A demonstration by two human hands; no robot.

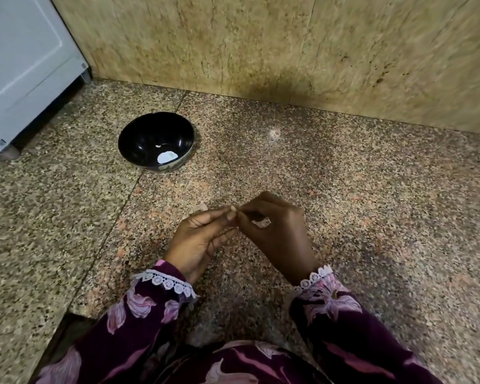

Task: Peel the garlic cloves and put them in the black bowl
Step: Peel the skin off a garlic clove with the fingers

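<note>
Both hands meet over the near middle of the speckled granite worktop (344, 189), and between their fingertips sits a small pale garlic clove (233, 208), only its tip showing. The left hand (203, 236) pinches it from the left with thumb and forefinger, the other fingers curled under the palm, so its grip is grasping the clove. The right hand (275, 225) comes in from the right with its fingers curled and its thumb and forefinger closing on the same clove; its grip is likewise grasping it, though whether it has hold of skin or flesh cannot be told. Both hands are raised a little off the stone.

Just beyond the left hand's fingertips a small pale scrap (201, 207) lies on the worktop, too blurred to name surely. Both wrists wear dark purple floral sleeves (139, 309) edged with white lace cuffs.

Farther off and to the left stands the black bowl (155, 142), upright on the worktop and well apart from the hands. Inside it, toward its near right side, lies one whitish peeled clove (166, 157), with a tiny pale fleck just beyond it.

Behind the bowl rises a tan stone wall (261, 45), and at far left stands a white appliance (25, 65).
</note>
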